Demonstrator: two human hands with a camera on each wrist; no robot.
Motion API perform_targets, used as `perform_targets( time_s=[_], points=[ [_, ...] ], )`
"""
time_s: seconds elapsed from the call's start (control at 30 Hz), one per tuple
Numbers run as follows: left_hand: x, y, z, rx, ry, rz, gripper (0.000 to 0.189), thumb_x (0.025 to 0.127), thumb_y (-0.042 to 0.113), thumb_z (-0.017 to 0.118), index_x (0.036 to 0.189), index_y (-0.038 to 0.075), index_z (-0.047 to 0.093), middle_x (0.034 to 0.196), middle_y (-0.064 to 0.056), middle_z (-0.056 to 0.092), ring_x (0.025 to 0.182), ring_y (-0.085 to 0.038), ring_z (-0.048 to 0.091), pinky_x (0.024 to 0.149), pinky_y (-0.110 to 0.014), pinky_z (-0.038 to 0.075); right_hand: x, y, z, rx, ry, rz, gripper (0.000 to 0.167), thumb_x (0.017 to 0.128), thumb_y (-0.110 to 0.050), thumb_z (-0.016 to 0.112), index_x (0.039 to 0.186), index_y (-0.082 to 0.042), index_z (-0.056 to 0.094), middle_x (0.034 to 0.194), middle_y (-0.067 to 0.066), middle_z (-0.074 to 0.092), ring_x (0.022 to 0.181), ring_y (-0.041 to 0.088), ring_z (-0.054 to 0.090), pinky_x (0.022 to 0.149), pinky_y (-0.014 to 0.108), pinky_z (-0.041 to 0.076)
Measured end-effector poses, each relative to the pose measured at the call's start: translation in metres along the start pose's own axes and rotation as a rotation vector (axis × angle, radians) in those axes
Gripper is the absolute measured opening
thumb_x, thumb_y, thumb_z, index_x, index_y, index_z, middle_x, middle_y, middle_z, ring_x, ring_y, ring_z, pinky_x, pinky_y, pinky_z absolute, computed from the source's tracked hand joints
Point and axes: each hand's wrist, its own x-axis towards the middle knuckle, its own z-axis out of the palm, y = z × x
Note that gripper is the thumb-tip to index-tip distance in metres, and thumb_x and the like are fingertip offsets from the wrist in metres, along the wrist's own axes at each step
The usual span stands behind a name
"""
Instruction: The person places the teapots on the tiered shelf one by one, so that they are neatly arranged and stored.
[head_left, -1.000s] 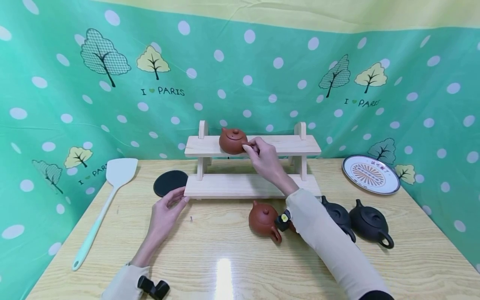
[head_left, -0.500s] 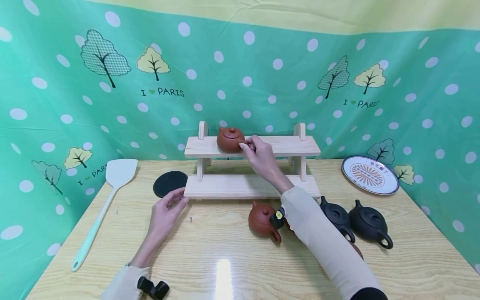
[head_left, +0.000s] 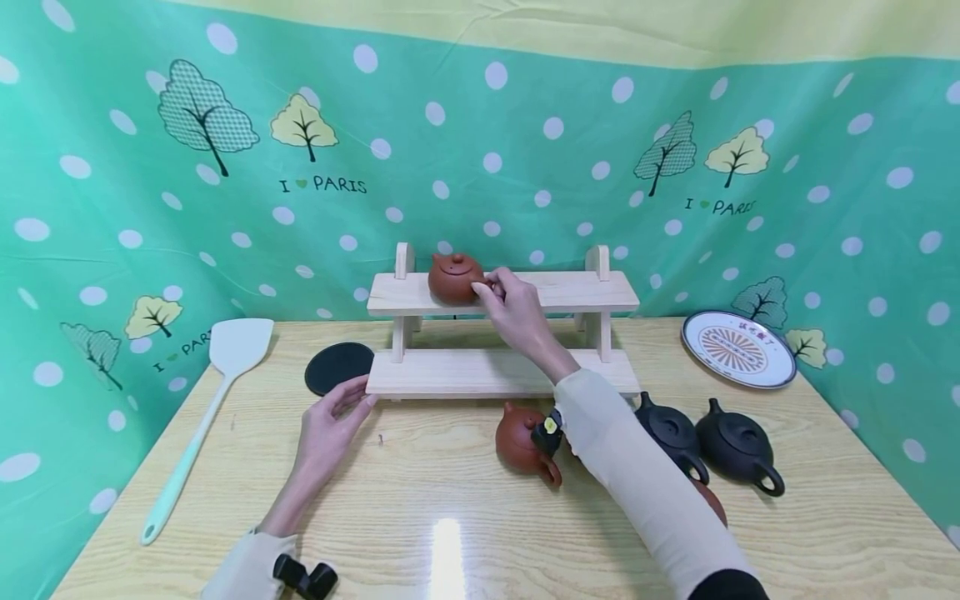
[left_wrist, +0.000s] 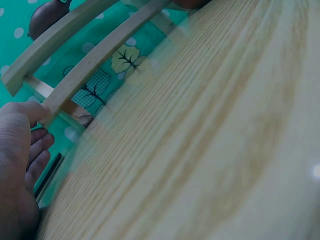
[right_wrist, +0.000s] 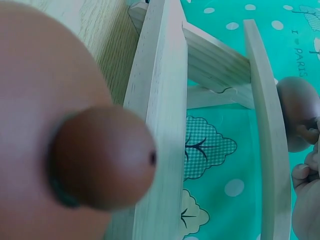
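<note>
A reddish-brown teapot (head_left: 452,280) sits at the left part of the upper board of a two-tier wooden shelf (head_left: 450,377). My right hand (head_left: 517,315) pinches its handle with thumb and fingers. In the right wrist view that teapot (right_wrist: 296,107) and the hand (right_wrist: 307,200) appear at the right edge. The left hand (head_left: 330,429) holds the left end of the lower board; in the left wrist view its thumb lies on the board's end, with fingers behind. A second reddish-brown teapot (head_left: 516,442) stands on the table before the shelf, its lid close up in the right wrist view.
Two black teapots (head_left: 738,442) stand at the right, with a reddish-brown thing (head_left: 711,502) mostly hidden under the right sleeve. A patterned plate (head_left: 738,350) lies behind them. To the left lie a black round mat (head_left: 337,369) and a long-handled spatula (head_left: 238,343). A patterned cloth hangs behind.
The right hand has moved slightly left along the upper board, and the teapot in its grip has shifted left with it. The left hand stays at the shelf's end.
</note>
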Motion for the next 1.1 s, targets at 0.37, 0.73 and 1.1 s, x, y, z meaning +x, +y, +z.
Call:
perform_targets(
  time_s=[0.37,0.73,1.1],
  points=[
    [-0.001,0.002,0.001,0.011,0.005,0.003,0.036,0.100,0.017,0.072,0.132,0.001,0.068,0.126,-0.016,0.071,0.115,-0.028,0.067,0.094,-0.012,0.049,0.002,-0.001,-0.002,0.027,-0.011,0.053,0.017,0.104,-0.013,0.066,0.107,0.004,0.066,0.070,0.004,0.049,0.063,0.017,0.044,0.056,0.026,0.036],
    [-0.001,0.002,0.001,0.004,0.005,0.010,0.036,0.101,0.017,0.072,0.132,0.001,0.068,0.126,-0.016,0.071,0.115,-0.030,0.066,0.094,-0.011,0.048,-0.002,0.001,-0.014,0.063,-0.013,0.097,0.017,0.104,-0.018,0.067,0.102,-0.001,0.066,0.068,0.003,0.049,0.060,0.018,0.044,0.055,0.028,0.035],
    [0.000,0.002,0.001,0.008,0.005,0.007,0.036,0.100,0.018,0.072,0.132,0.001,0.068,0.126,-0.016,0.071,0.114,-0.022,0.067,0.095,-0.012,0.049,-0.026,0.006,-0.041,0.066,0.000,0.081,0.013,0.103,-0.015,0.067,0.104,-0.002,0.066,0.065,0.003,0.047,0.059,0.019,0.043,0.052,0.027,0.032]
  ],
)
